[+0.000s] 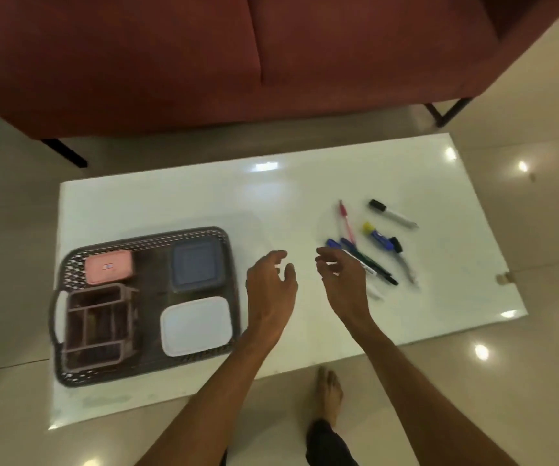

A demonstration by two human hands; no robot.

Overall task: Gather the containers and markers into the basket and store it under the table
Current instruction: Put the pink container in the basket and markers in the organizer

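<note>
A dark perforated basket [204, 234] lies on the left of the white table [271, 203]. Inside it are a pink container [109, 266], a blue-grey lidded container [195, 264], a white lidded container [196, 325] and a brown divided organiser [94, 326]. Several markers and pens lie loose on the right: a black-capped white marker [393, 214], a yellow-capped blue marker [381, 236], a red pen [347, 222] and dark pens [377, 269]. My left hand [271, 284] hovers open just right of the basket. My right hand [343, 280] hovers open, its fingers curled beside the pens, holding nothing.
A dark red sofa [204, 62] on black legs stands beyond the table's far edge. Glossy cream floor tiles surround the table. A bare foot [329, 391] rests on the floor below the table's near edge.
</note>
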